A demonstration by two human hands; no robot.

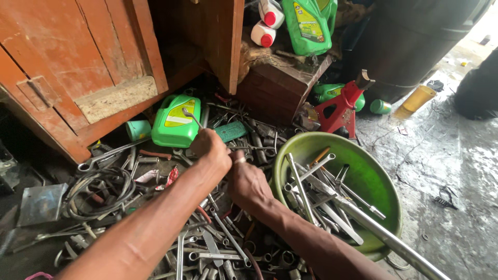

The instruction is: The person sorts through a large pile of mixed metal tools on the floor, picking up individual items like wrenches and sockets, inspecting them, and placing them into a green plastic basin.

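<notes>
A green plastic jug [175, 126] lies on the floor among the scattered tools, just below the wooden cabinet, with a yellow and white label [180, 114] on its upturned face. A second green jug [309, 24] stands upright on the dark wooden box at the top, carrying a yellow and green label [304, 21]. Just left of it are two white bottles [267, 23] with red caps. Another green container [328, 92] lies behind the red jack stand.

A grimy concrete floor [456, 171] carries everything. Directly on it lie a heap of wrenches and sockets [207, 249], a coil of cable [98, 192], a green jug [174, 124] on its side, a green basin [376, 181] full of tools, a red jack stand [340, 109] and a yellow cup [417, 99].
</notes>
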